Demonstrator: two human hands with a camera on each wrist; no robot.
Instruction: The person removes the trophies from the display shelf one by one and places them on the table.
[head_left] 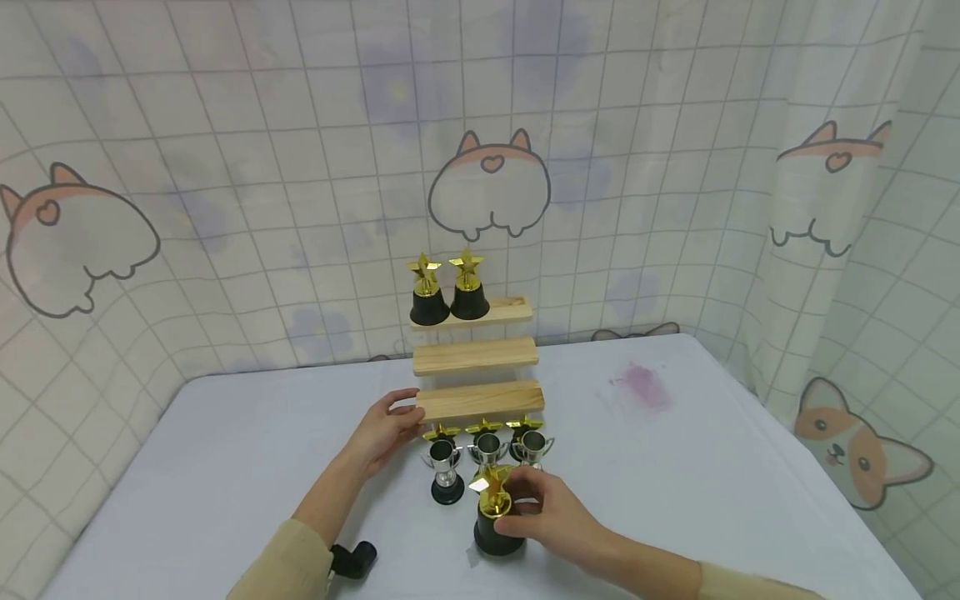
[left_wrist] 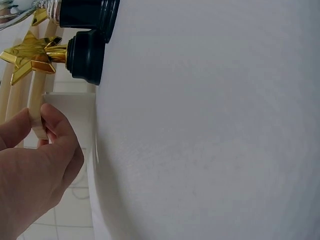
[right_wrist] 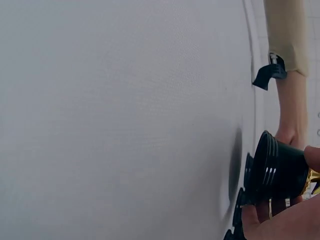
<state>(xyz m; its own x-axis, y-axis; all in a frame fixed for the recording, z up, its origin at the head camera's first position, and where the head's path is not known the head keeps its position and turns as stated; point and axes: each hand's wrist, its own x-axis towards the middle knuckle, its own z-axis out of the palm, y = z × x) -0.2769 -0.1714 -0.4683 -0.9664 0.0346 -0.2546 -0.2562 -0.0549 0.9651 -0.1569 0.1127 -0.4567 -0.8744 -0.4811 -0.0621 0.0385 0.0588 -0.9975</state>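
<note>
My right hand [head_left: 558, 517] grips a gold star trophy [head_left: 492, 532] by its black base, at the front of the group. In the right wrist view, the bottom of that black base [right_wrist: 280, 170] is above the white cloth, with a shadow beneath. My left hand [head_left: 385, 431] pinches the left end of the lowest plank of a wooden tiered stand [head_left: 480, 402]. In the left wrist view, the thumb and fingers [left_wrist: 62, 132] close on the plank's edge. Silver cup trophies [head_left: 446, 475] stand between the hands, with gold star trophies [head_left: 483, 427] behind them.
Two gold star trophies [head_left: 467, 292] stand at the left of the top plank [head_left: 512, 310]. The middle plank [head_left: 476, 357] is bare. A white cloth [head_left: 675, 467] covers the table, backed by a gridded curtain [head_left: 645, 167]. A black device [head_left: 354, 560] sits by the left sleeve.
</note>
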